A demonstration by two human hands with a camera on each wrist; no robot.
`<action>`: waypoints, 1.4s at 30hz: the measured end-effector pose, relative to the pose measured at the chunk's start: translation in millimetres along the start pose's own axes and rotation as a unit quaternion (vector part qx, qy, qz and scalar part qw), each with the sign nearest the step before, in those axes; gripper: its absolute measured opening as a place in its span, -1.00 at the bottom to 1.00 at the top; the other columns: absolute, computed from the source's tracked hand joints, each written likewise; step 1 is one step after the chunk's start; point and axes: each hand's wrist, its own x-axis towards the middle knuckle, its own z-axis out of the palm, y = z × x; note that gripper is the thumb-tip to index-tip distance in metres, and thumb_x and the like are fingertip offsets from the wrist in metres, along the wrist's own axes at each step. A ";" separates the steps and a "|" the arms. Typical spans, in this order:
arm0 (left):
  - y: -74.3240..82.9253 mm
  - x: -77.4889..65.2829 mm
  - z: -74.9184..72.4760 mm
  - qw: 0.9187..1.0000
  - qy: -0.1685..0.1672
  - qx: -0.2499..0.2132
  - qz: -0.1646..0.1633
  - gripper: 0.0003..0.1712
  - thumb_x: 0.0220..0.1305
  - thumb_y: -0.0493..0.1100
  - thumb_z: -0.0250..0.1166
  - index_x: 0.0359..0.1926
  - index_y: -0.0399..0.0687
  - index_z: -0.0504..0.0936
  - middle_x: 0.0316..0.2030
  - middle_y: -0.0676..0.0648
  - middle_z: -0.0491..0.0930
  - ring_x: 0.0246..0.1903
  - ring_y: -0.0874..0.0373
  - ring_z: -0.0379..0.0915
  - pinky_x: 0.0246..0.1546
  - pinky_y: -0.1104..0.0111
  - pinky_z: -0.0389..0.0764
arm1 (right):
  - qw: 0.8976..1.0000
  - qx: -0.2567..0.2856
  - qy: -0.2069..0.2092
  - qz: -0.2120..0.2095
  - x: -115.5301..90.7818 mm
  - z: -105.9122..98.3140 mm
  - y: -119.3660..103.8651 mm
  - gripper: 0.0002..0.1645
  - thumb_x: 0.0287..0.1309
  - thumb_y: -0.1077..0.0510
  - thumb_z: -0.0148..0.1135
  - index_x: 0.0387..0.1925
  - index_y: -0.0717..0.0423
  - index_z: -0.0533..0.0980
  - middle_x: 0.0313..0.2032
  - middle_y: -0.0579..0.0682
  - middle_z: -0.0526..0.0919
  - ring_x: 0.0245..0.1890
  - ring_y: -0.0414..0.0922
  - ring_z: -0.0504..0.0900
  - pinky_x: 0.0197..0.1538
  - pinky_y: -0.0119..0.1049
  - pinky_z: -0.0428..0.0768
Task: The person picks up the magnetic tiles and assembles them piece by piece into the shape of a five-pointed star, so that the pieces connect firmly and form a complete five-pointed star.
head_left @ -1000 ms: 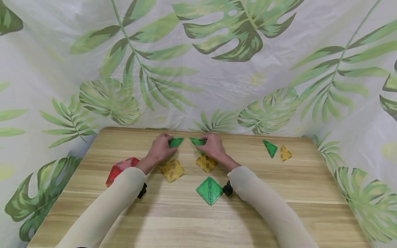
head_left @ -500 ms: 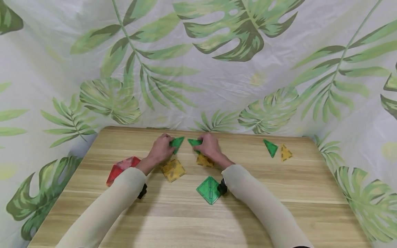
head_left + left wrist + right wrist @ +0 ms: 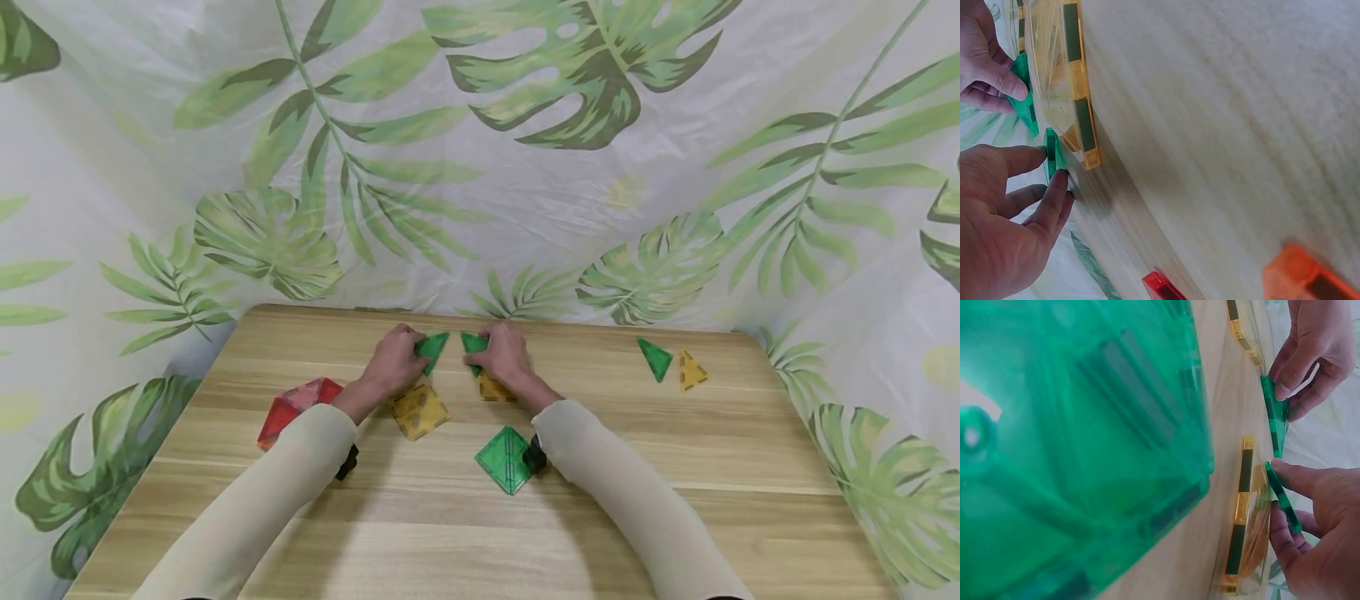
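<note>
At the far side of the table, my left hand (image 3: pixel 393 360) pinches a green translucent triangular magnetic tile (image 3: pixel 433 350) between thumb and fingers. Facing it across a small gap, my right hand (image 3: pixel 505 354) pinches another green triangular tile (image 3: pixel 472 343). The right wrist view shows the left hand's tile (image 3: pixel 1275 415) and the right hand's tile (image 3: pixel 1284 499) end to end, nearly touching. Just nearer than the left hand sits a yellow tile piece (image 3: pixel 422 413). A second yellow piece (image 3: pixel 495 388) is partly hidden under the right hand.
A green tile piece (image 3: pixel 498 458) stands beside the right wrist's black camera (image 3: pixel 535 457). Red tiles (image 3: pixel 279 415) lie partly behind the left sleeve. To the right are a loose green triangle (image 3: pixel 656 360) and a yellow triangle (image 3: pixel 692 371). Leaf-patterned cloth (image 3: pixel 525 208) hangs behind the table.
My right hand has shifted slightly left and covers more of the yellow piece. Both held green tiles have turned a little, the left one showing more of its face. The left hand has barely moved.
</note>
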 end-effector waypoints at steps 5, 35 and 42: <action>-1.8 0.9 0.9 1.000 0.000 -0.001 -0.002 -0.54 0.34 -0.33 0.41 0.21 -0.47 0.65 0.11 -0.40 0.58 0.05 -0.24 0.61 0.07 -0.04 0.70 | 1.000 0.007 -0.003 -0.002 -0.2 1.2 -0.9 -0.43 -0.04 0.10 0.74 0.00 0.28 0.76 -0.03 0.17 0.80 0.02 0.13 0.72 0.10 0.00 0.69; 3.1 1.1 3.7 0.998 -0.018 0.044 0.037 -0.55 0.33 -0.18 0.50 0.14 -0.38 0.72 -0.03 -0.34 0.64 -0.09 -0.14 0.61 -0.04 0.04 0.71 | 1.000 0.005 -0.003 0.013 -2.2 10.9 -3.0 -0.45 0.06 -0.02 0.68 0.02 0.19 0.75 -0.05 0.12 0.82 -0.11 0.04 0.78 -0.06 -0.09 0.73; 2.1 2.8 6.6 0.997 -0.018 0.053 0.045 -0.55 0.33 -0.17 0.50 0.15 -0.36 0.73 -0.05 -0.34 0.65 -0.08 -0.16 0.60 -0.02 0.02 0.69 | 0.999 0.041 -0.020 0.012 -4.7 10.5 -7.5 -0.62 0.26 0.11 0.50 0.01 0.27 0.74 -0.17 0.14 0.84 -0.22 -0.02 0.81 -0.12 -0.15 0.76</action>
